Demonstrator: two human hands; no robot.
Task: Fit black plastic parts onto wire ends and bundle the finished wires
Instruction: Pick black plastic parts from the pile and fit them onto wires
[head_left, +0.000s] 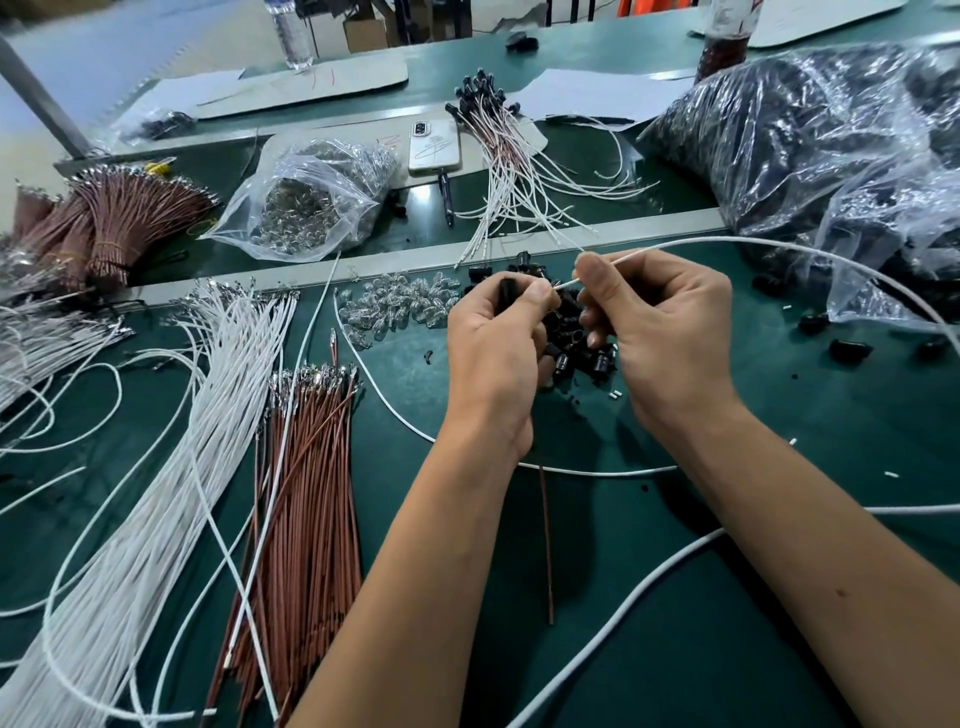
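My left hand (493, 343) grips a small black plastic part (506, 293) between thumb and fingers, and a brown wire (545, 545) hangs down from under that hand. My right hand (660, 322) pinches a white wire (753, 244) near its tip, which points at the black part and almost touches it. The white wire arcs away to the right. Under both hands lies a pile of loose black parts (576, 348). Finished wires with black parts fitted (498, 135) lie fanned out at the back centre.
Loose white wires (208, 415) and brown wires (306, 493) lie at the left. Small clear bulbs (400, 306) sit beside the black pile. A clear bag of bulbs (311, 202), a phone (435, 145), bundled brown wires (114, 223) and a large bag of black parts (831, 145) stand behind.
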